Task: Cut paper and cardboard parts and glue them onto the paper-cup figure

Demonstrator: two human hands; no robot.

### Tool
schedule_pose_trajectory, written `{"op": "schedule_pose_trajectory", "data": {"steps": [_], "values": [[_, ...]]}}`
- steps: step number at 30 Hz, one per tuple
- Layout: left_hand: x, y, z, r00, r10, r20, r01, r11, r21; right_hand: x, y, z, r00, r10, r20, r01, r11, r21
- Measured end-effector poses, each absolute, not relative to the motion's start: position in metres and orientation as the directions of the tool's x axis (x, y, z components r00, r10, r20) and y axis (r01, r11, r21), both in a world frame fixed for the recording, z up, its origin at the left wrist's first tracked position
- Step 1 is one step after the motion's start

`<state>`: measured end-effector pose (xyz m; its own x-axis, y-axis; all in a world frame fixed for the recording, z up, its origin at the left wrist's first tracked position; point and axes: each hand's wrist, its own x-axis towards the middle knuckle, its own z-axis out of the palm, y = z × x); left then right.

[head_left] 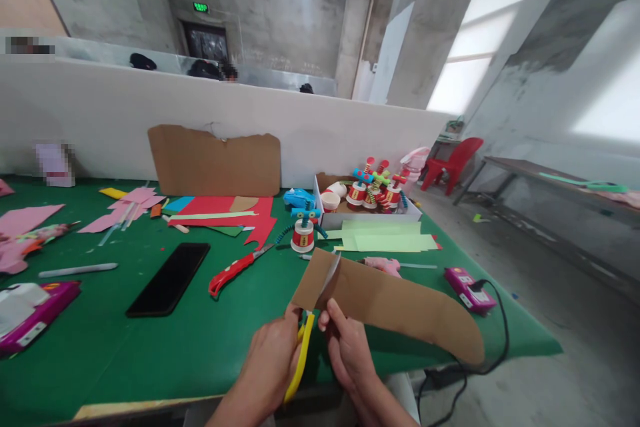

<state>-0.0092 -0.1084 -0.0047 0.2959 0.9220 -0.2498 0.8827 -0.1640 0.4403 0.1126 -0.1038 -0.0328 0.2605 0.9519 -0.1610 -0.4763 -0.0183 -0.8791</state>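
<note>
Yellow-handled scissors [301, 360] are in my left hand [270, 360], whose fingers are closed round the handles. The fingertips of that hand are close to the lower left end of a long brown cardboard strip [400, 297]. A scissor blade lies across the strip, near its left end. My right hand [350, 347] pinches the strip's lower edge, just right of the blade. The strip's rounded end reaches over the table's right front edge.
On the green table [200, 353] lie a black phone [170, 279], a red utility knife [235, 273] and coloured paper [220, 213]. Behind the strip are a cup figure [303, 237], a box [367, 217] of similar figures and a pink glue gun [383, 265]. A purple device [469, 290] with a black cable is at right.
</note>
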Motion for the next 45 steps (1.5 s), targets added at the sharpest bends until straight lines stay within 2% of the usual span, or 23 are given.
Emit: {"op": "schedule_pose_trajectory", "data": {"steps": [7, 18, 22, 25, 28, 31, 34, 37, 40, 43, 45], "values": [[-0.008, -0.109, -0.015, 0.297, 0.928, -0.227, 0.833, -0.136, 0.536, 0.113, -0.105, -0.032, 0.251, 0.957, -0.143, -0.424, -0.024, -0.905], [-0.009, -0.11, -0.018, 0.331, 0.931, -0.153, 0.745, -0.158, 0.648, 0.114, -0.106, -0.032, 0.249, 0.952, -0.179, -0.464, -0.045, -0.885], [-0.006, -0.106, -0.029, 0.34, 0.931, -0.133, 0.609, -0.11, 0.786, 0.115, -0.106, -0.032, 0.254, 0.942, -0.219, -0.507, -0.063, -0.86], [-0.009, -0.103, -0.028, 0.401, 0.896, -0.193, 0.445, -0.007, 0.896, 0.117, -0.105, -0.032, 0.262, 0.934, -0.243, -0.515, -0.078, -0.854], [-0.022, -0.102, -0.017, 0.517, 0.812, -0.271, 0.372, 0.072, 0.925, 0.125, -0.103, -0.032, 0.338, 0.916, -0.216, -0.469, -0.035, -0.883], [-0.039, -0.102, -0.003, 0.581, 0.763, -0.285, 0.368, 0.066, 0.927, 0.139, -0.105, -0.03, 0.362, 0.924, -0.119, -0.299, -0.005, -0.954], [-0.057, -0.095, 0.004, 0.452, 0.867, -0.21, 0.37, 0.032, 0.928, 0.155, -0.109, -0.023, 0.161, 0.984, -0.082, -0.035, -0.077, -0.996], [-0.076, -0.082, 0.005, 0.111, 0.992, -0.06, 0.438, 0.005, 0.899, 0.166, -0.102, -0.005, -0.181, 0.968, -0.176, 0.216, -0.135, -0.967], [-0.095, -0.071, -0.001, -0.23, 0.961, 0.153, 0.515, -0.013, 0.857, 0.164, -0.072, 0.026, -0.338, 0.917, -0.211, 0.378, -0.073, -0.923], [-0.104, -0.069, -0.016, -0.38, 0.899, 0.216, 0.467, -0.014, 0.884, 0.144, -0.02, 0.059, -0.382, 0.921, -0.071, 0.401, 0.096, -0.911], [-0.104, -0.072, -0.031, -0.431, 0.88, 0.199, 0.385, -0.02, 0.923, 0.122, 0.023, 0.073, -0.349, 0.933, 0.086, 0.475, 0.255, -0.842]]}}
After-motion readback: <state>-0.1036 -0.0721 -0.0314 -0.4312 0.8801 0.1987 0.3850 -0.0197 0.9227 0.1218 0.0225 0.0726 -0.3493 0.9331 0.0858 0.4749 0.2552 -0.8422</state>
